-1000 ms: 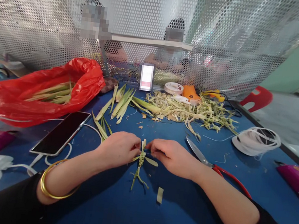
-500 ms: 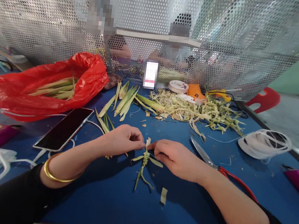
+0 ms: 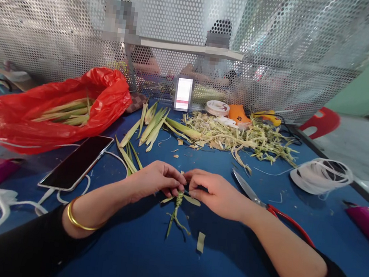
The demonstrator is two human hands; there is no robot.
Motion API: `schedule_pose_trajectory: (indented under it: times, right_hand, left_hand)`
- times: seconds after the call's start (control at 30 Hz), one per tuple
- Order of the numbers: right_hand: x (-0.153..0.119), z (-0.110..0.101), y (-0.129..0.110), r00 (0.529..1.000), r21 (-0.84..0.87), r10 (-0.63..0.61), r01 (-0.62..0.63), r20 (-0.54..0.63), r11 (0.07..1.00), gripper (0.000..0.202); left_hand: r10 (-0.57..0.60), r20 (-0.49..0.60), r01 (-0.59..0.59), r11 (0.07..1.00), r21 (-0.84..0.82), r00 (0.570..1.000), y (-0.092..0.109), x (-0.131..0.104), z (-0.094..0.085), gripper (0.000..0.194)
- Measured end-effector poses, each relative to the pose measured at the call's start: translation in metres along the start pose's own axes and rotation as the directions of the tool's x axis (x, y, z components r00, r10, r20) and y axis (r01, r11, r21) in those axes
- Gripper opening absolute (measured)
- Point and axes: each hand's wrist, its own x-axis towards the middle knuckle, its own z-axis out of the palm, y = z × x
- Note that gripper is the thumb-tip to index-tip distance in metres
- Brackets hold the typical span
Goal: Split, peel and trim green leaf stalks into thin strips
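A small woven figure of green husk strips (image 3: 179,200) lies on the blue table, with two leaf-like side pieces and thin strands trailing toward me. My left hand (image 3: 163,178) pinches at its upper end, thumb and fingers closed. From the other side my right hand (image 3: 213,190) has its fingertips pressed to the same end, fingers curled. Both hands nearly meet and hide most of the pale top piece. A short cut strip of husk (image 3: 201,242) lies just in front of the figure.
Scissors with red handles (image 3: 263,203) lie beside my right forearm. A phone (image 3: 77,162) and white cable are left. Behind are a red plastic bag (image 3: 110,85) of husks, loose husks (image 3: 154,126), a scrap pile (image 3: 225,134), a coil of white cord (image 3: 320,176) and a perforated metal screen (image 3: 182,13).
My left hand has moved right and closed in on the top of the woven figure, now covering the pale piece. My right fingertips have come nearer to it. The view has shifted slightly.
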Motion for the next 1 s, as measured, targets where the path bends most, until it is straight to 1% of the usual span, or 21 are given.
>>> schedule_pose_trajectory:
  times: [0.1, 0.2, 0.27, 0.33, 0.37, 0.4, 0.43, 0.47, 0.5, 0.53, 0.57, 0.6, 0.67, 0.7, 0.73, 0.8, 0.9, 1.0]
  right_hand:
    - [0.002, 0.001, -0.002, 0.994, 0.115, 0.075, -0.066, -0.074, 0.991, 0.018]
    - [0.006, 0.004, -0.002, 0.970, 0.260, 0.205, -0.167, -0.130, 0.951, 0.019]
    - [0.009, 0.007, -0.001, 0.936, 0.422, 0.324, -0.242, -0.135, 0.874, 0.018]
    - [0.011, 0.010, 0.002, 0.895, 0.594, 0.435, -0.299, -0.097, 0.747, 0.014]
    - [0.012, 0.011, 0.003, 0.880, 0.662, 0.470, -0.311, -0.071, 0.682, 0.014]
    - [0.013, 0.012, 0.004, 0.875, 0.715, 0.482, -0.308, -0.045, 0.627, 0.015]
    - [0.013, 0.012, 0.005, 0.881, 0.753, 0.473, -0.293, -0.028, 0.589, 0.017]
    - [0.013, 0.011, 0.006, 0.891, 0.779, 0.453, -0.267, -0.025, 0.567, 0.018]
    - [0.012, 0.010, 0.007, 0.900, 0.788, 0.434, -0.236, -0.043, 0.568, 0.020]
    - [0.011, 0.008, 0.008, 0.904, 0.775, 0.420, -0.208, -0.080, 0.597, 0.022]
    - [0.011, 0.007, 0.008, 0.903, 0.731, 0.410, -0.194, -0.128, 0.655, 0.026]
    - [0.009, 0.005, 0.009, 0.900, 0.652, 0.400, -0.200, -0.173, 0.731, 0.028]
    - [0.007, 0.003, 0.011, 0.904, 0.419, 0.369, -0.255, -0.217, 0.872, 0.024]
    - [0.006, 0.003, 0.012, 0.914, 0.298, 0.347, -0.278, -0.211, 0.913, 0.019]
    - [0.005, 0.004, 0.013, 0.925, 0.197, 0.325, -0.287, -0.196, 0.937, 0.015]
    - [0.005, 0.008, 0.015, 0.941, 0.069, 0.285, -0.277, -0.185, 0.959, 0.012]
    - [0.007, 0.014, 0.014, 0.947, -0.014, 0.232, -0.241, -0.222, 0.971, 0.009]
    - [0.009, 0.015, 0.012, 0.942, -0.047, 0.201, -0.221, -0.267, 0.974, 0.009]
  left_hand:
    - [0.006, -0.050, -0.004, 0.999, 0.036, 0.999, -0.001, 0.001, 0.005, 0.016]
    - [0.017, -0.083, -0.013, 0.998, 0.057, 0.996, -0.002, 0.002, 0.009, 0.014]
    - [0.014, -0.088, -0.008, 0.998, 0.067, 0.996, -0.003, 0.001, 0.011, 0.013]
    - [0.020, -0.085, -0.012, 0.996, 0.094, 0.996, -0.003, 0.000, 0.012, 0.013]
    - [0.027, -0.083, -0.018, 0.994, 0.106, 0.996, -0.003, 0.000, 0.012, 0.013]
    - [0.039, -0.081, -0.030, 0.993, 0.118, 0.996, -0.004, 0.000, 0.012, 0.013]
    - [0.054, -0.083, -0.044, 0.991, 0.124, 0.995, -0.004, 0.000, 0.013, 0.013]
    - [0.070, -0.086, -0.060, 0.991, 0.122, 0.994, -0.004, 0.000, 0.013, 0.014]
    - [0.085, -0.088, -0.075, 0.991, 0.114, 0.992, -0.005, 0.001, 0.013, 0.016]
    - [0.099, -0.087, -0.090, 0.990, 0.105, 0.991, -0.005, 0.001, 0.014, 0.018]
    - [0.110, -0.082, -0.102, 0.990, 0.099, 0.991, -0.006, 0.001, 0.014, 0.019]
    - [0.120, -0.072, -0.113, 0.989, 0.093, 0.990, -0.006, 0.002, 0.014, 0.019]
    - [0.137, -0.044, -0.133, 0.988, 0.082, 0.990, -0.008, 0.001, 0.014, 0.019]
    - [0.145, -0.033, -0.143, 0.987, 0.075, 0.989, -0.008, 0.001, 0.013, 0.018]
    - [0.151, -0.025, -0.149, 0.987, 0.068, 0.988, -0.009, 0.001, 0.013, 0.017]
    - [0.157, -0.015, -0.156, 0.986, 0.066, 0.987, -0.010, 0.001, 0.012, 0.016]
    - [0.150, -0.022, -0.148, 0.986, 0.077, 0.988, -0.010, 0.002, 0.012, 0.015]
    - [0.123, -0.062, -0.118, 0.990, 0.071, 0.991, -0.008, 0.002, 0.013, 0.013]
